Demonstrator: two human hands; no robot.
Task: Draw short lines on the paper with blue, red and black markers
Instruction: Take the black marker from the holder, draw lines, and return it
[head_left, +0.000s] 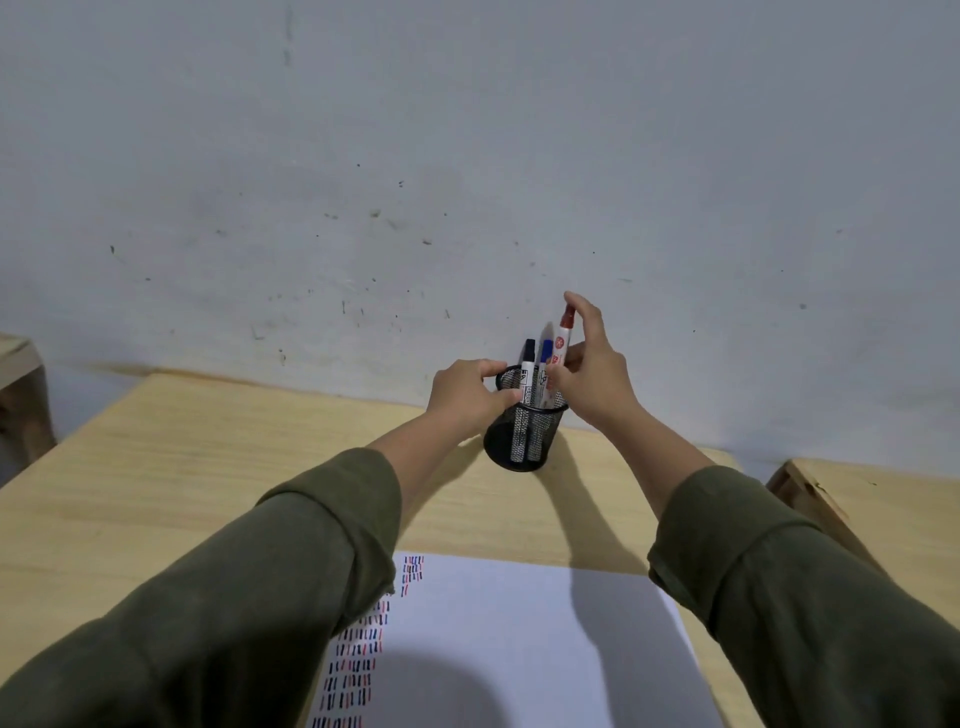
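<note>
A black mesh pen cup (522, 434) stands near the far edge of the wooden table (208, 467). My left hand (467, 395) grips its rim on the left side. A black-capped marker (527, 374) and a blue-capped marker (543, 366) stand inside the cup. My right hand (592, 374) pinches the red marker (563, 338) by its cap end, with its lower part at the cup's mouth. White paper (519, 649) lies close to me, with rows of short blue, red and black lines along its left side.
A grey scuffed wall (467, 156) rises right behind the table. A second wooden surface (883, 509) adjoins on the right, and a wooden object (21, 395) sits at the far left. My green sleeves cover part of the paper.
</note>
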